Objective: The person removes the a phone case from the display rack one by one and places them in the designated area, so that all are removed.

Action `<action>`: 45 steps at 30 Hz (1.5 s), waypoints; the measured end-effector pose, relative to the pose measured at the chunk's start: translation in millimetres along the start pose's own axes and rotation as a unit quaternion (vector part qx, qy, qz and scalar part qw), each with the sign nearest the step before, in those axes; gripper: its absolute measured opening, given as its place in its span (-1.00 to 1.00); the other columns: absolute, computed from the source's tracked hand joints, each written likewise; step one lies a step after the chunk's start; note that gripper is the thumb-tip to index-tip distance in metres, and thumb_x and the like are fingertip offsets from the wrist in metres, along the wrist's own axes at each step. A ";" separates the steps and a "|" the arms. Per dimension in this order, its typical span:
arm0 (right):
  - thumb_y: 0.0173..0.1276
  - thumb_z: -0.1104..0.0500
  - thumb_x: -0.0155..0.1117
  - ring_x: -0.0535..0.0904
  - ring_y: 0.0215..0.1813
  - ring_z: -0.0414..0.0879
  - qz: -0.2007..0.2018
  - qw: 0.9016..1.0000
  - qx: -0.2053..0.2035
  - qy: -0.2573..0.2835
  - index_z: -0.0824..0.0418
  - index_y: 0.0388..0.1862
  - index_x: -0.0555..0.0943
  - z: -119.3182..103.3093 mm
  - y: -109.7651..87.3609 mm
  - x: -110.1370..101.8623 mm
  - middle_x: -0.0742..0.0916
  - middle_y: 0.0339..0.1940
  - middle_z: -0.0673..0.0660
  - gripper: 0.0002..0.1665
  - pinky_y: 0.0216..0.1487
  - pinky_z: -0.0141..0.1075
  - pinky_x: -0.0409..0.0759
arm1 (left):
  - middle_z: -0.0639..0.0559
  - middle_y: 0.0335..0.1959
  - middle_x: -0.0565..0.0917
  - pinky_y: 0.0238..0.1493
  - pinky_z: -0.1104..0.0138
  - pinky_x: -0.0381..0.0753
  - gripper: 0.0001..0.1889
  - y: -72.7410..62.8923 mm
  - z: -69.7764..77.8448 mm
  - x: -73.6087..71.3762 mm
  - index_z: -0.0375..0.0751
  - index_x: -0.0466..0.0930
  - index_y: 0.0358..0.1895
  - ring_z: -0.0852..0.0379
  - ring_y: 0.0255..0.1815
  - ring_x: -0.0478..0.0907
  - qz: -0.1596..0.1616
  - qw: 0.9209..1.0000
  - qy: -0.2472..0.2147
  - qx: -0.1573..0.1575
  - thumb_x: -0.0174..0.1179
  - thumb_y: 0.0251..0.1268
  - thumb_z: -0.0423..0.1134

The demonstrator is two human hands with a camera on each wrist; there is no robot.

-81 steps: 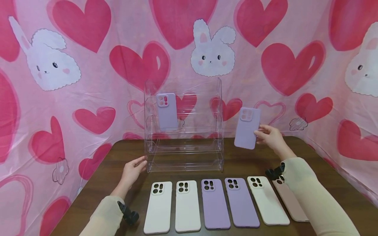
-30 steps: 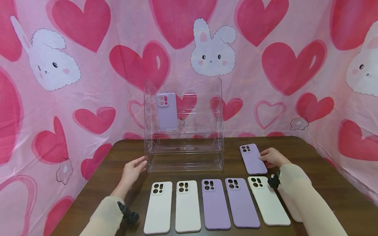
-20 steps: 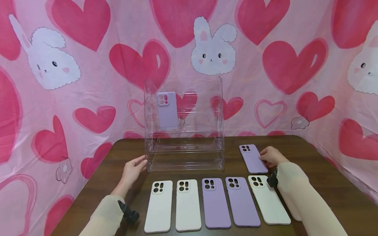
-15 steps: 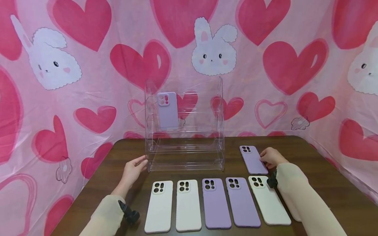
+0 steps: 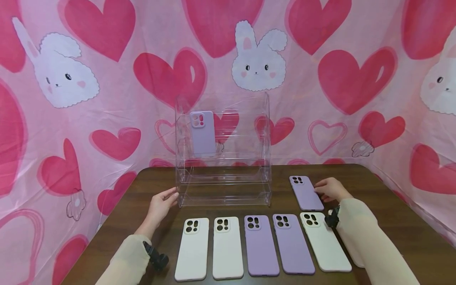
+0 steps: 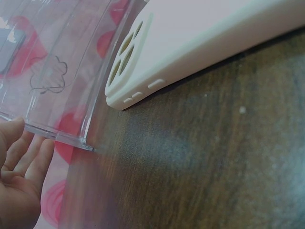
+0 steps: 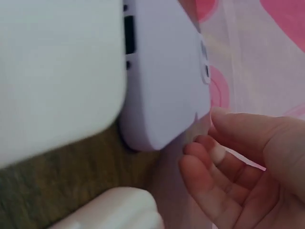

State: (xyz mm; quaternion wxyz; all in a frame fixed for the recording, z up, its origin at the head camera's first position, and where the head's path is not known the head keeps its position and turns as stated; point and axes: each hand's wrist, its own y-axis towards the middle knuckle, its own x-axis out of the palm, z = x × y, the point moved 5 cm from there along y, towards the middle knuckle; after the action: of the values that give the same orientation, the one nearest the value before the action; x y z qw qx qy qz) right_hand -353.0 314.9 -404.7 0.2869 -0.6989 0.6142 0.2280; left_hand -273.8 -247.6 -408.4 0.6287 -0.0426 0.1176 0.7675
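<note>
My left hand (image 5: 159, 209) rests its fingertips on the left side panel of a clear acrylic tiered rack (image 5: 224, 201); its fingers look fairly straight in the left wrist view. One purple phone case (image 5: 203, 136) stands upright in the rack, upper left. Right of the rack, another purple phone case (image 5: 307, 194) lies on the table, camera cutouts toward the back. My right hand (image 5: 332, 190) is at that case's right edge. In the right wrist view its thumb and loosely bent fingers (image 7: 198, 179) sit just beside the case, parted, gripping nothing.
Along the front of the wooden table (image 5: 117, 221) lies a row: two white cases (image 5: 192, 253), two purple cases (image 5: 263, 251), a cream case (image 5: 327, 247), and a pinkish case (image 5: 356, 255) mostly under my right sleeve. A pink heart-and-rabbit cloth (image 5: 303, 99) hangs behind.
My right hand lowered the purple case from upright in the air to flat on the table. It has since let go and drawn slightly right. The left hand stays at the rack.
</note>
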 end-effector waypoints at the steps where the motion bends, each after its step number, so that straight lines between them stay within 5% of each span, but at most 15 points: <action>1: 0.30 0.30 0.16 0.54 -0.51 -0.04 0.006 1.000 -0.002 0.005 0.61 -0.03 0.44 -0.1 -0.1 -1.6 0.63 -0.38 0.26 -0.61 -0.46 -0.19 0.69 | -0.37 0.14 0.42 -0.07 0.32 0.59 -0.60 0.0 0.0 0.1 -0.54 0.35 0.18 -0.19 0.10 0.43 0.000 1.000 -0.001 0.000 0.04 0.34 -0.39; 12: 0.35 0.25 0.12 0.56 -0.51 -0.07 0.080 0.993 -0.065 0.061 0.60 0.12 0.34 -25.6 1.9 -24.1 0.63 -0.38 0.31 -0.50 -0.44 -0.24 0.69 | -0.37 0.13 0.43 -0.07 0.31 0.60 -0.61 0.2 -0.8 -0.3 -0.53 0.36 0.18 -0.19 0.08 0.44 0.002 1.000 -0.002 0.002 0.05 0.33 -0.39; 18: 0.36 0.22 0.13 0.59 -0.47 0.00 0.103 0.984 -0.121 0.085 0.56 0.18 0.33 -65.9 2.1 -35.8 0.61 -0.39 0.28 -0.47 -0.42 -0.19 0.70 | -0.35 0.13 0.43 -0.07 0.32 0.59 -0.60 -0.5 0.6 -0.6 -0.51 0.37 0.18 -0.17 0.08 0.45 0.008 1.000 0.001 -0.003 0.06 0.34 -0.38; 23: 0.34 0.22 0.16 0.59 -0.52 -0.16 0.114 0.976 -0.157 0.097 0.52 0.22 0.30 -103.9 -1.7 -39.3 0.60 -0.45 0.18 -0.43 -0.43 -0.22 0.70 | -0.36 0.13 0.44 -0.07 0.30 0.60 -0.60 -1.0 0.2 -0.5 -0.51 0.38 0.17 -0.17 0.07 0.46 0.009 1.000 -0.007 0.001 0.07 0.33 -0.37; 30: 0.33 0.18 0.18 0.59 -0.49 -0.21 0.129 0.966 -0.201 0.102 0.44 0.25 0.32 -146.4 -7.3 -44.3 0.59 -0.42 0.15 -0.41 -0.40 -0.28 0.69 | -0.38 0.04 0.50 -0.18 0.33 0.64 -0.54 -5.7 2.6 -1.6 -0.53 0.43 0.11 -0.09 -0.06 0.57 0.008 0.999 -0.023 0.041 0.18 0.26 -0.23; 37: 0.32 0.16 0.20 0.58 -0.50 -0.25 0.134 0.958 -0.225 0.115 0.38 0.29 0.30 -181.6 -6.8 -47.0 0.60 -0.36 0.22 -0.38 -0.44 -0.35 0.68 | -0.36 0.13 0.43 -0.05 0.29 0.59 -0.60 -1.6 -1.0 -0.1 -0.50 0.37 0.18 -0.17 0.07 0.46 0.007 1.000 -0.007 -0.005 0.06 0.34 -0.35; 45: 0.29 0.04 0.23 0.60 -0.47 -0.17 0.141 0.959 -0.222 0.101 0.24 0.30 0.35 -217.9 -6.1 -37.5 0.61 -0.30 0.24 -0.35 -0.40 -0.34 0.68 | -0.36 0.13 0.43 -0.08 0.33 0.60 -0.60 -1.9 -0.1 0.2 -0.51 0.36 0.18 -0.17 0.06 0.47 0.008 1.000 -0.003 -0.004 0.06 0.34 -0.36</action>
State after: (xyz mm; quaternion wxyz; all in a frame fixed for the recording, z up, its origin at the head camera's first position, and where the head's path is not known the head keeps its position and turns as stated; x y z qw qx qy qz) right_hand -359.7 194.3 -219.4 0.0257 -0.6705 0.6662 0.3254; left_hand -272.0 -247.1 -408.8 0.6229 -0.0416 0.1126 0.7730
